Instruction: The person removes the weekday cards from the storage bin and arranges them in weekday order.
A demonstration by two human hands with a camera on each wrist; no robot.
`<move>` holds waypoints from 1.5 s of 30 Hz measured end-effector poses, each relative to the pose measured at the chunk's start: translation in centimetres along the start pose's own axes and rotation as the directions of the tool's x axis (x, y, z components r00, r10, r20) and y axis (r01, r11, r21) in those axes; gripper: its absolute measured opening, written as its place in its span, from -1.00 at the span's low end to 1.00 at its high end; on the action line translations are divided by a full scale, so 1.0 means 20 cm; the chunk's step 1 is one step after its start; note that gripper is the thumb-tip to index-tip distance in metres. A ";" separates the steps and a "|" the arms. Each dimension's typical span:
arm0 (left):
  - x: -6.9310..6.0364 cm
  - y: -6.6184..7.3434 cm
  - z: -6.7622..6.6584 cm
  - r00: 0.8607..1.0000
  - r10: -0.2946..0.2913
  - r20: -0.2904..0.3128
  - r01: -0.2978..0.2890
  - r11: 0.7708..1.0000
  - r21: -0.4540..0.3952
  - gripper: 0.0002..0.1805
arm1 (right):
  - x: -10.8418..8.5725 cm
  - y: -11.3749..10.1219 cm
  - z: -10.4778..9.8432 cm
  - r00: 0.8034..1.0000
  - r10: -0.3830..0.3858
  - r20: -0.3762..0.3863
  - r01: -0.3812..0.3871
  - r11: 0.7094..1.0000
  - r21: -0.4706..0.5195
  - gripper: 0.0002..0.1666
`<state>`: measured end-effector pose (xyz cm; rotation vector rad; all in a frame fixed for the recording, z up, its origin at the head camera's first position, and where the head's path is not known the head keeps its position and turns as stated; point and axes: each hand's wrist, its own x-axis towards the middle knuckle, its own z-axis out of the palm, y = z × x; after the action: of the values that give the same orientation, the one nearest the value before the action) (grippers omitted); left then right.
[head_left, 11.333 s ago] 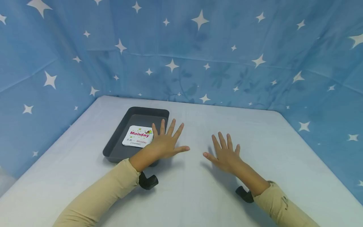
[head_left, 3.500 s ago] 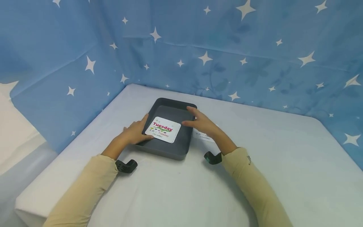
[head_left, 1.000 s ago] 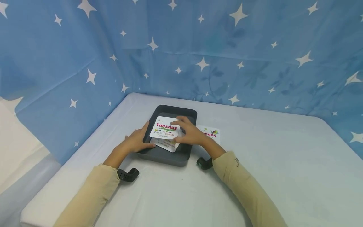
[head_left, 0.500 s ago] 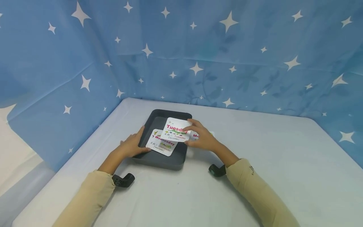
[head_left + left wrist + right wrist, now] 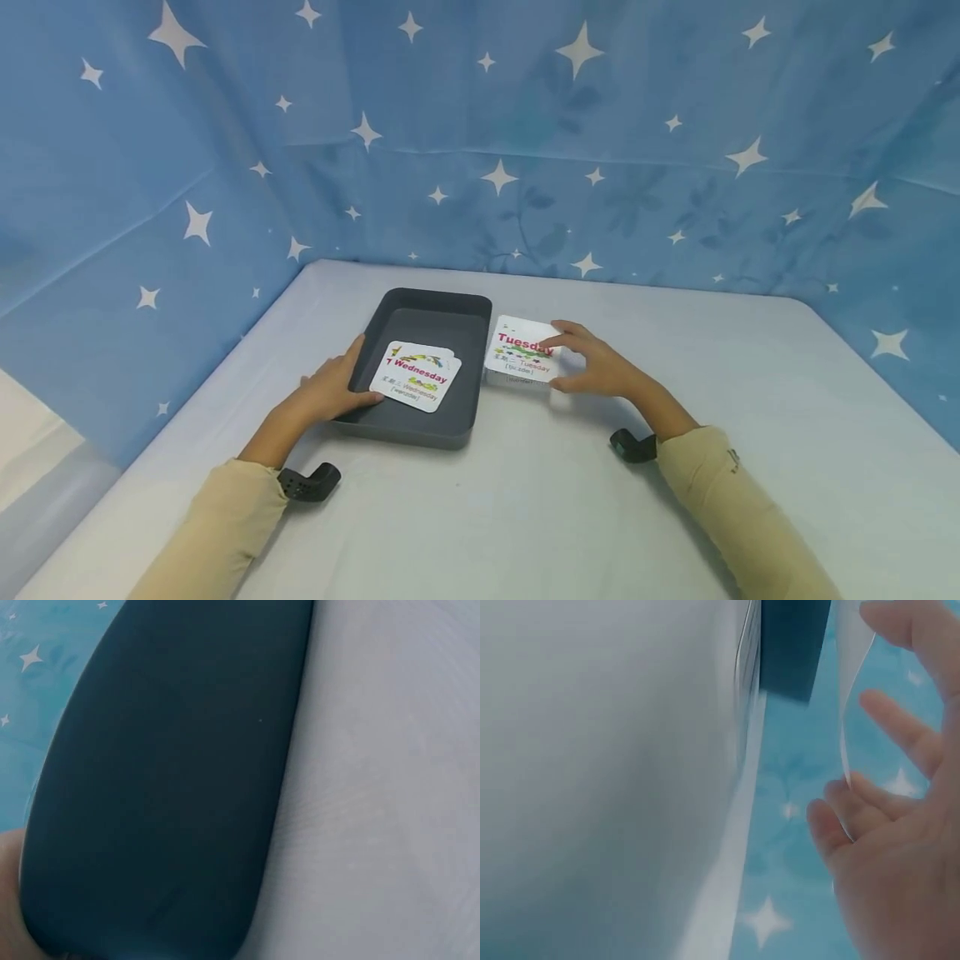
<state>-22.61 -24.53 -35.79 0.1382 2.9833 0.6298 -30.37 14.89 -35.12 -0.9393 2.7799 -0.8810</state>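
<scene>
To the right of the dark grey tray (image 5: pixel 474 392), the right hand (image 5: pixel 600 364) pinches the Tuesday card (image 5: pixel 517 350) by its right side. Beneath that card shows the lower edge of another card, mostly hidden. In the right wrist view the right hand (image 5: pixel 900 825) has the white card (image 5: pixel 851 652) between thumb and fingers. A Wednesday card (image 5: pixel 416 379) lies in the tray, with part of another card's edge behind it. The left hand (image 5: pixel 326 392) grips the tray's left wall, its thumb over the rim. The left wrist view shows the tray's outer side (image 5: pixel 165 780).
A white cloth (image 5: pixel 525 500) covers the table. Behind it and along the sides hangs a blue curtain (image 5: pixel 450 100) with white stars. A dark wrist device (image 5: pixel 311 483) is below the left hand, and another (image 5: pixel 633 446) is below the right hand.
The Tuesday card has moved in the right hand from the tray to the right, over the Monday card on the table. The Wednesday card in the tray is now uncovered. The left hand still grips the tray.
</scene>
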 end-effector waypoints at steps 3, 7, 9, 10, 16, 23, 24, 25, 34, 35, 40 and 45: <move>0.00 0.00 -0.01 1.000 -0.002 -0.007 0.002 1.000 0.001 0.10 | -0.04 0.05 -0.06 1.000 0.017 -0.001 -0.017 1.000 -0.009 -0.36; -0.01 0.00 -0.03 1.000 -0.003 -0.015 0.003 1.000 -0.001 0.11 | -0.08 0.12 -0.12 0.999 0.044 0.026 -0.044 0.999 -0.001 -0.35; -0.01 0.00 -0.03 1.000 -0.003 -0.015 0.003 1.000 -0.001 0.11 | -0.10 0.15 -0.14 0.997 0.055 0.046 -0.056 0.998 0.023 -0.34; -0.01 0.00 -0.03 1.000 -0.003 -0.014 0.003 1.000 -0.002 0.11 | -0.11 0.17 -0.14 0.997 0.057 0.055 -0.059 0.998 0.035 -0.33; 0.01 -0.02 -0.01 1.000 0.001 -0.017 -0.001 1.000 -0.001 0.12 | -0.16 0.24 -0.18 0.992 0.061 0.113 -0.073 0.992 0.102 -0.31; 0.00 -0.03 0.02 1.000 0.016 -0.020 -0.016 1.000 -0.001 0.11 | -0.22 0.35 -0.18 0.976 0.101 0.194 -0.130 0.981 0.144 -0.31; 0.00 -0.03 0.03 1.000 0.018 -0.023 -0.018 1.000 -0.003 0.11 | -0.23 0.36 -0.18 0.974 0.105 0.199 -0.136 0.980 0.147 -0.30; 0.00 -0.03 0.03 1.000 0.018 -0.024 -0.018 1.000 -0.007 0.10 | -0.24 0.36 -0.19 0.973 0.108 0.203 -0.140 0.978 0.151 -0.30; -0.01 -0.02 0.03 1.000 0.014 -0.022 -0.014 1.000 -0.007 0.11 | -0.25 0.38 -0.20 0.958 0.107 0.265 -0.157 0.972 0.176 -0.24; -0.01 -0.02 0.03 1.000 0.014 -0.023 -0.014 1.000 -0.007 0.11 | -0.25 0.37 -0.21 0.957 0.108 0.269 -0.158 0.973 0.171 -0.23; -0.01 0.00 0.01 0.999 0.014 -0.029 -0.015 1.000 -0.011 0.10 | -0.25 0.35 -0.23 0.955 0.108 0.277 -0.152 0.978 0.143 -0.17; 0.00 0.00 0.01 0.999 0.015 -0.034 -0.015 1.000 -0.014 0.10 | -0.24 0.33 -0.25 0.952 0.109 0.286 -0.152 0.980 0.133 -0.11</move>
<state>-22.49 -24.43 -35.89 0.1504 3.0121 0.6611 -31.16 24.33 -35.09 -0.7768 2.4660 -0.8549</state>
